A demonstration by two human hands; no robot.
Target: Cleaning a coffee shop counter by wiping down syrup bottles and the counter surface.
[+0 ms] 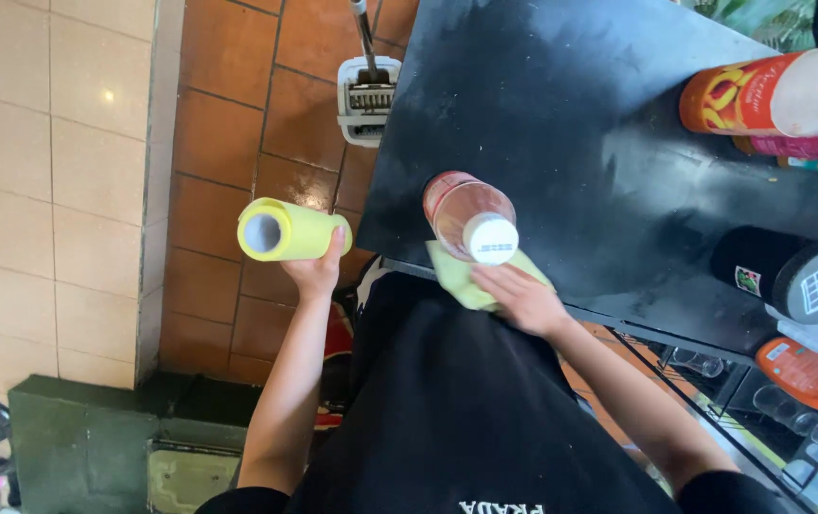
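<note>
Holding a yellow roll (285, 230) out to the side over the tiled floor (228, 124), left hand (314, 271) with fingers wrapped round its far end, thumb up along the side; kept clear of the black counter (561, 114), hollow core facing the wall. Pressing a yellow-green cloth (461, 276) flat on the near edge of the counter, right hand (523, 300) with fingers together and laid along the cloth, palm down, clamped on nothing. Standing upright just beyond those fingers, a clear bottle (471, 217) with a white cap, its base on or beside the cloth; cannot tell which. Ranged along the right of the counter, well apart from the cloth, an orange canister (761, 95) lying on its side and a dark tin (790, 271). Parked on the floor past the counter's corner, a mop wringer (368, 100).
</note>
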